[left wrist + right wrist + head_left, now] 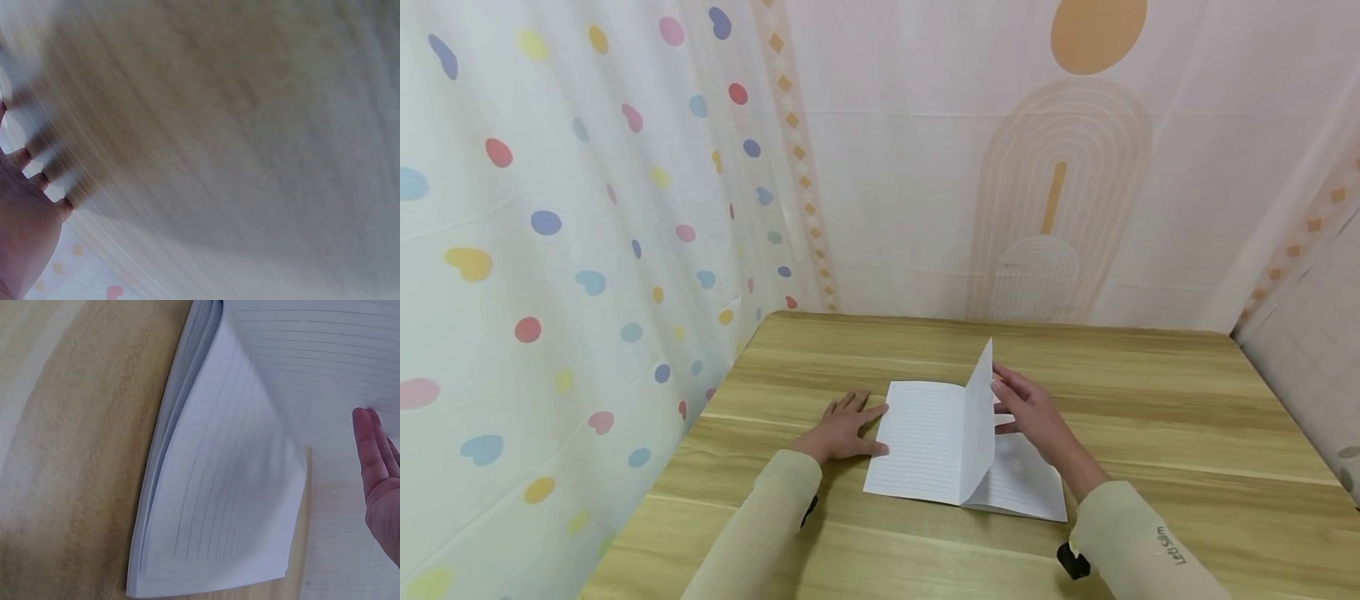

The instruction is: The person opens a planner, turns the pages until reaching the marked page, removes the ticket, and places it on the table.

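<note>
An open notebook (919, 437) with lined white pages lies on the wooden table. One page (979, 425) stands raised from its middle fold, upright between the two halves. My right hand (1028, 414) is at the right side of that page, its fingertips touching it. In the right wrist view, the fingers (371, 447) are extended against the lined paper, over the notebook's right half (231, 487). My left hand (846, 429) rests spread on the table, with thumb and a fingertip at the notebook's left edge. The left wrist view shows that palm (28, 231) with its fingertips down.
Light wood grain covers the table (1150, 400), whose far edge meets a patterned curtain (910, 208). Another curtain with coloured dots (587, 350) hangs along the left side. A black strap piece (1073, 561) shows under the right sleeve.
</note>
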`<state>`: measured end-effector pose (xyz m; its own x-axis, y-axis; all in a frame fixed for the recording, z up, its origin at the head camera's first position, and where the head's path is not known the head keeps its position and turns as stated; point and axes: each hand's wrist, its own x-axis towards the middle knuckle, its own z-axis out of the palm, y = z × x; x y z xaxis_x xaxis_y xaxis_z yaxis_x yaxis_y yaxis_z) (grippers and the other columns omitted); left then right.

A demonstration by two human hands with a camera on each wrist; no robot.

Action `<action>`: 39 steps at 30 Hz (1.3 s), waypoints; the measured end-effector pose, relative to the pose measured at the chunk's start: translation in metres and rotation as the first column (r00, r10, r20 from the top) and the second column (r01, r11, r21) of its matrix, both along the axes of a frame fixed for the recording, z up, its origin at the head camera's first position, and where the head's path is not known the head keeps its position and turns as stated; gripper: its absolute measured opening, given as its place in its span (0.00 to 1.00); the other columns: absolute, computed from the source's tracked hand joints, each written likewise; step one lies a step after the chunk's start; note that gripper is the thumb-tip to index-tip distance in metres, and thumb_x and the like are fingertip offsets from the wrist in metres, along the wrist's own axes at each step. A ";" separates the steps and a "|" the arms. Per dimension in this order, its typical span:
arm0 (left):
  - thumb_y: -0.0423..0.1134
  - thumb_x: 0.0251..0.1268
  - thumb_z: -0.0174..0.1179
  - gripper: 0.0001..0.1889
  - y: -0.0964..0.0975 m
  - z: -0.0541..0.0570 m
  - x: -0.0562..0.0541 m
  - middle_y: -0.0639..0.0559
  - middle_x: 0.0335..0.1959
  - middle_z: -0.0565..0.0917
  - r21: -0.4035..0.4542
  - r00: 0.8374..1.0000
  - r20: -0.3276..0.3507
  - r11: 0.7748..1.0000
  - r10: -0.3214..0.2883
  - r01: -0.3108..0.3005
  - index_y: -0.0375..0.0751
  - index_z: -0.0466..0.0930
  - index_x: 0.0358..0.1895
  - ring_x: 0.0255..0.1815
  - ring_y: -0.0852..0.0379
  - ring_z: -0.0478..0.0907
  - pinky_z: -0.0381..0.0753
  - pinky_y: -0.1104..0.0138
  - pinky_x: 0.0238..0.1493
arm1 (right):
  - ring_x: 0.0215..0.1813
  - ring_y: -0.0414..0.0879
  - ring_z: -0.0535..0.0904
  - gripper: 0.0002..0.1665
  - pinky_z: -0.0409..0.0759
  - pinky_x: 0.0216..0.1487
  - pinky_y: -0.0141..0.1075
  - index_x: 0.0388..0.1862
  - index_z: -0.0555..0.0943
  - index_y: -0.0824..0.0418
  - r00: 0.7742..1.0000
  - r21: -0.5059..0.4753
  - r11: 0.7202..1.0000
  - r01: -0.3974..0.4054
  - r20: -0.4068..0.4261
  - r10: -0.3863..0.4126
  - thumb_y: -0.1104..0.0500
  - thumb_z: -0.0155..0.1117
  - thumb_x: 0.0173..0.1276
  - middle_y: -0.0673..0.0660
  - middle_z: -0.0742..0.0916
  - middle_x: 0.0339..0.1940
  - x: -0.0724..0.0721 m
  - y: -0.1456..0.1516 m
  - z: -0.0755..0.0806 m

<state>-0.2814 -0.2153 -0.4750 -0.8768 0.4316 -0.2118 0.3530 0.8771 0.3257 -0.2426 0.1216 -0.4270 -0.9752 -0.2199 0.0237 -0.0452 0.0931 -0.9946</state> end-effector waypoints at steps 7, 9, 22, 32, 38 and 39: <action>0.62 0.64 0.62 0.42 0.000 -0.001 -0.001 0.39 0.80 0.47 -0.010 1.000 -0.001 1.000 0.003 -0.003 0.53 0.60 0.78 0.79 0.36 0.40 0.40 0.41 0.74 | 0.56 0.64 0.78 0.31 0.84 0.48 0.47 0.76 0.63 0.67 0.998 0.053 0.998 -0.039 -0.041 0.042 0.53 0.49 0.81 0.72 0.72 0.69 0.000 -0.010 -0.010; 0.62 0.64 0.62 0.42 0.000 -0.001 -0.001 0.39 0.80 0.47 -0.014 1.000 -0.001 1.000 0.002 -0.002 0.53 0.60 0.78 0.79 0.36 0.40 0.40 0.41 0.74 | 0.57 0.63 0.79 0.30 0.83 0.49 0.47 0.75 0.64 0.67 0.995 0.104 0.994 -0.047 -0.078 0.055 0.55 0.51 0.81 0.72 0.74 0.67 0.001 -0.013 -0.014; 0.61 0.64 0.63 0.41 0.000 0.002 0.000 0.38 0.80 0.48 -0.002 1.000 -0.007 1.000 -0.006 0.006 0.52 0.61 0.77 0.79 0.35 0.41 0.41 0.40 0.74 | 0.66 0.60 0.74 0.34 0.70 0.65 0.55 0.73 0.69 0.62 0.962 0.452 0.891 -0.048 -0.219 0.162 0.52 0.64 0.72 0.63 0.77 0.68 0.011 -0.031 -0.037; 0.57 0.67 0.62 0.38 0.001 -0.001 -0.001 0.37 0.79 0.51 -0.032 0.999 -0.034 0.999 -0.001 0.000 0.47 0.63 0.76 0.79 0.36 0.45 0.45 0.40 0.73 | 0.72 0.56 0.68 0.31 0.45 0.72 0.66 0.67 0.78 0.57 0.897 0.793 0.607 -0.053 -0.230 0.378 0.49 0.69 0.66 0.61 0.75 0.70 0.022 -0.046 -0.048; 0.58 0.66 0.61 0.38 0.002 0.002 0.001 0.37 0.79 0.52 -0.027 1.000 -0.026 1.000 0.004 -0.004 0.47 0.63 0.76 0.78 0.36 0.45 0.45 0.40 0.73 | 0.73 0.57 0.65 0.30 0.48 0.71 0.66 0.64 0.80 0.57 0.870 0.845 0.533 -0.028 -0.242 0.430 0.48 0.69 0.65 0.61 0.74 0.71 0.027 -0.049 -0.052; 0.58 0.66 0.61 0.38 0.001 0.002 0.001 0.37 0.79 0.52 -0.021 1.000 -0.022 1.000 0.005 -0.005 0.47 0.63 0.76 0.78 0.35 0.45 0.45 0.39 0.73 | 0.73 0.57 0.65 0.30 0.48 0.71 0.66 0.65 0.80 0.57 0.868 0.847 0.530 -0.027 -0.243 0.433 0.48 0.69 0.65 0.61 0.73 0.72 0.028 -0.049 -0.052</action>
